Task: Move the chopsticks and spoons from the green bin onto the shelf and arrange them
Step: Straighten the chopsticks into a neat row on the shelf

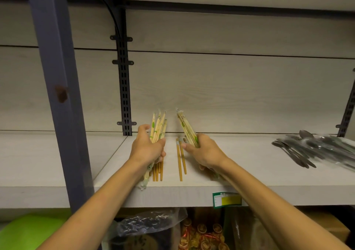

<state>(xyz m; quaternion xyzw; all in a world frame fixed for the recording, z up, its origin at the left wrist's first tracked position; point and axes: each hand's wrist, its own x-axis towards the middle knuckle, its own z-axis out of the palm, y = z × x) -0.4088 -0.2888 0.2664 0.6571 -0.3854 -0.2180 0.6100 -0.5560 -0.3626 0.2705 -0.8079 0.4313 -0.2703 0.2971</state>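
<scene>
- Pale bamboo chopsticks in clear wrappers (158, 127) are gripped in a fanned bunch by the left hand (147, 148); a few could slip out, since the wrappers look smooth.
- A second wrapped bunch (187, 127) is gripped by the right hand (206, 152).
- Both bunches are held tilted above the pale wooden shelf (249, 172), and the loose brown chopsticks (180, 159) lying between the hands could be knocked.
- Dark spoons (315, 150) are seen far right.
</scene>
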